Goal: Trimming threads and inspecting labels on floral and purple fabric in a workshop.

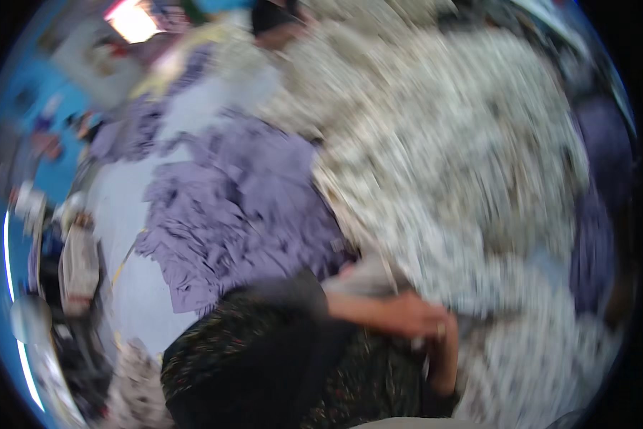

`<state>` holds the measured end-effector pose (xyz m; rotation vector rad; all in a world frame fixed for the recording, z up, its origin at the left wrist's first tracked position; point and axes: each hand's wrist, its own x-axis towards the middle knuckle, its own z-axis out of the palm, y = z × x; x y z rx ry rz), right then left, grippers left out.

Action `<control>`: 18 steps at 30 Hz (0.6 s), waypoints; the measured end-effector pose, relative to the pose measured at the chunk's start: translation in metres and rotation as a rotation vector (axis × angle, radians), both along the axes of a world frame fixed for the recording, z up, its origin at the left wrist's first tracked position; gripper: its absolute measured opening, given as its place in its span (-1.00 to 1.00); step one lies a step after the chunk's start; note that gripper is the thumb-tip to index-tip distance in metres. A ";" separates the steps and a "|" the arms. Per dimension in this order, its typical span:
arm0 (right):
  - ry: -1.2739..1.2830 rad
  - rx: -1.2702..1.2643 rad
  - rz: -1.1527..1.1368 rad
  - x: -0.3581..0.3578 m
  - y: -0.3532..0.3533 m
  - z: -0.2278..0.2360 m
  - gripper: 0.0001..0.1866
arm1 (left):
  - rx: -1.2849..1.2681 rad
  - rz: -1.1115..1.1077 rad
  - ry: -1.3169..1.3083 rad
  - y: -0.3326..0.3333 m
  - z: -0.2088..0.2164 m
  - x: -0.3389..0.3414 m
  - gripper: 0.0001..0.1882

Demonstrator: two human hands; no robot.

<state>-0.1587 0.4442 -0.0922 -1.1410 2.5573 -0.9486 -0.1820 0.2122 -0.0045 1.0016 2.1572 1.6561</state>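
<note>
My left hand reaches across from a dark, speckled sleeve and meets my right hand at the lower middle. The two hands touch or overlap. Motion smears their fingers, so whether they are closed, or on what, does not show. A small pale spot lies just below them, too blurred to name. Right behind the hands is a greyish piece of cloth. Pale patterned fabric lies to their right. Beyond it rises a big heap of cream-white patterned fabric.
A crumpled pile of purple fabric covers the middle left of the pale blue table. More purple cloth hangs at the far right. Another person's dark-clad part shows at the top. Bundled pale cloth sits past the table's left edge.
</note>
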 end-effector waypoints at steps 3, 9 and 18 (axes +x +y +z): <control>-0.561 -0.477 -0.266 -0.026 -0.036 0.018 -0.82 | -0.316 -0.261 -0.339 -0.007 0.002 -0.014 -0.71; -1.290 -0.899 -0.893 -0.014 -0.038 0.055 -0.79 | -0.048 -0.056 -1.035 -0.029 -0.055 -0.027 -0.80; -0.990 -0.736 -0.855 0.024 -0.033 0.034 -0.82 | 0.232 0.306 -1.138 0.010 -0.067 -0.017 -0.60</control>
